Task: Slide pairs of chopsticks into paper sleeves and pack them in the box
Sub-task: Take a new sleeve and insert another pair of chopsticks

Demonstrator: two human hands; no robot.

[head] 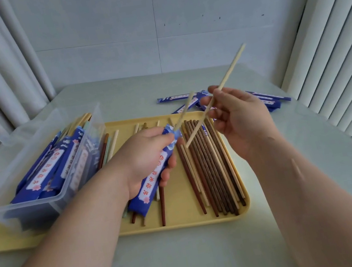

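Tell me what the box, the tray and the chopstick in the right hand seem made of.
Box: clear, faintly frosted plastic; the sleeves inside show through its wall. Tray: probably plastic, matte yellow, with a rounded moulded rim. Chopstick: pale bare wood or bamboo, dull and unlacquered by its look.

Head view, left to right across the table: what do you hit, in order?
Clear box of sleeved pairs → left hand gripping a blue sleeve → loose chopsticks on the yellow tray → right hand pinching a pale chopstick. Spare sleeves behind overlap, so omitted.
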